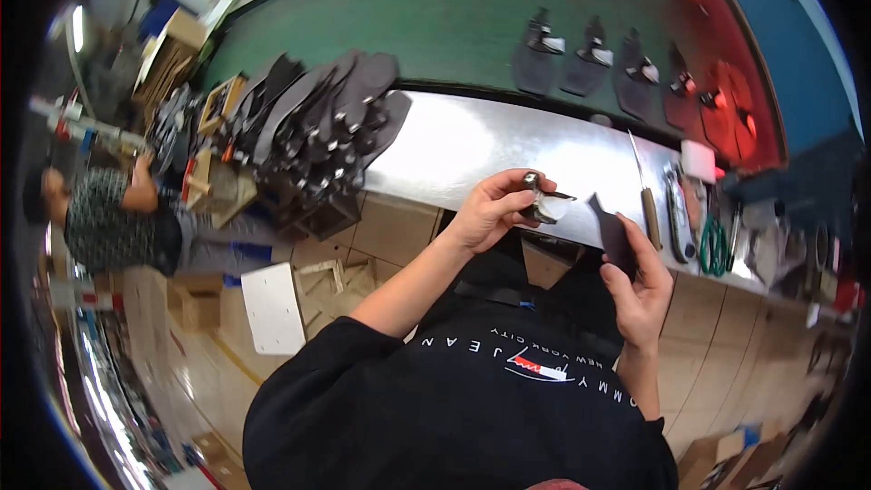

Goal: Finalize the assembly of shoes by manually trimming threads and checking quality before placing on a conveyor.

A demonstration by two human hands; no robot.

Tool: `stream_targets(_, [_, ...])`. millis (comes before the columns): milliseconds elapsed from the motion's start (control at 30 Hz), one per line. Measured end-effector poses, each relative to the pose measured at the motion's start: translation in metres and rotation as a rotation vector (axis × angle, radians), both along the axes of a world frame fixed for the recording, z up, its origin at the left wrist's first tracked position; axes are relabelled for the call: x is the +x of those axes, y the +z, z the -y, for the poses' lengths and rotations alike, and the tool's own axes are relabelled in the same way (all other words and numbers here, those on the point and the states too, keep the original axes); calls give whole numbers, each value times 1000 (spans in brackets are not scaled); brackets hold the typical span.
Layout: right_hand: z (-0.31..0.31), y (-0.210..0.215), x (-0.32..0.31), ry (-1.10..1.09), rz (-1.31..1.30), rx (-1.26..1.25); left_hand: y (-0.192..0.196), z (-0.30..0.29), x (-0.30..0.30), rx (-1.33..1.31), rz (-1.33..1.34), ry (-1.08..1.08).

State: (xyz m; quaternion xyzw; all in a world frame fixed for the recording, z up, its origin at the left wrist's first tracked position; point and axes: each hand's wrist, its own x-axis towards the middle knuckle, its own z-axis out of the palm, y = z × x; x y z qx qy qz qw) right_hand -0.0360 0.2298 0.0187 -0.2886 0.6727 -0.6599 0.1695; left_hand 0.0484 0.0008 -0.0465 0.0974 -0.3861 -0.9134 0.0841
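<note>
Above the near edge of a metal bench (pixel 445 141), my left hand (pixel 490 213) pinches a shiny black sandal strap (pixel 551 210) that has a white patch on it. My right hand (pixel 642 295) grips a thin dark sole piece (pixel 615 236) with a notched, pointed end turned up toward the strap. A small gap separates the two pieces. Part of the sole piece is hidden behind my right fingers and thumb.
A heap of dark soles and shiny straps (pixel 318 122) covers the bench's left. Sandals (pixel 535 68) line the green belt (pixel 408 14) beyond. Right of my hands lie a wooden-handled blade (pixel 650 218) and green-handled scissors (pixel 714 249). Another person (pixel 118 218) works at left, near a stool (pixel 272 308).
</note>
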Motion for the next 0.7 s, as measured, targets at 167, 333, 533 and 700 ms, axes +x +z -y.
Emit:
stream_targets(167, [7, 10, -8, -22, -223, 89, 17, -3, -13, -107, 7, -117])
stream_targets(333, [13, 2, -9, -19, -258, 121, 20, -2, -17, -111, -89, -120])
stream_targets(533, [20, -1, -10, -14, -293, 114, 21, 2, -21, -83, -98, -138])
stream_targets(700, [23, -5, -14, -4, -292, 132, 15, 7, -25, -95, -91, -149])
